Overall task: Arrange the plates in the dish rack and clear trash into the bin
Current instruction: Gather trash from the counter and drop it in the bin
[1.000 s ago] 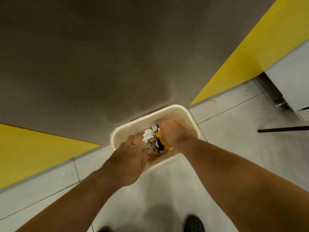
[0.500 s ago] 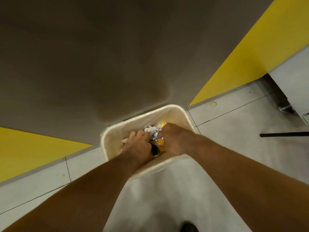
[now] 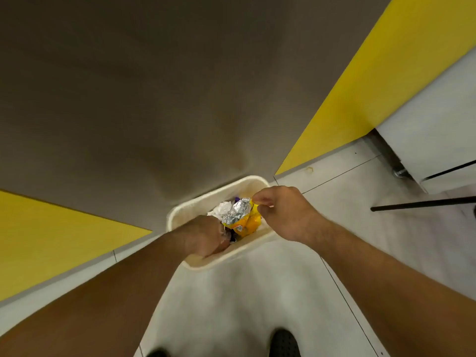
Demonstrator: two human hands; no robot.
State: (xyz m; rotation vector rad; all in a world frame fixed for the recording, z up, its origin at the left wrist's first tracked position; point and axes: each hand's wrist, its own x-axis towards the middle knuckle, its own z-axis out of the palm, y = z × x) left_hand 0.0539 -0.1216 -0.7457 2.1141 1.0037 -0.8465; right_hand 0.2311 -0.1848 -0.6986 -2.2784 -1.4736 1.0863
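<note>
Head view: the trash step is in hand. The left hand (image 3: 206,234) is pushed down into the cream bin (image 3: 180,215) on the floor; its grip is hidden. The right hand (image 3: 280,212) pinches the foil-and-yellow wrapper (image 3: 240,217) at the bin's far right corner. Next, I judge, let go and withdraw.

The bin (image 3: 180,215) stands on the floor (image 3: 231,305) against the wall (image 3: 154,86). Trash (image 3: 238,215) lies in it, the left hand (image 3: 206,238) inside, the right hand (image 3: 283,212) above its right rim.

Bin (image 3: 180,212) mouth mostly blocked: wrappers (image 3: 240,215) piled high, left hand (image 3: 206,237) inside; floor (image 3: 231,305) in front open.
</note>
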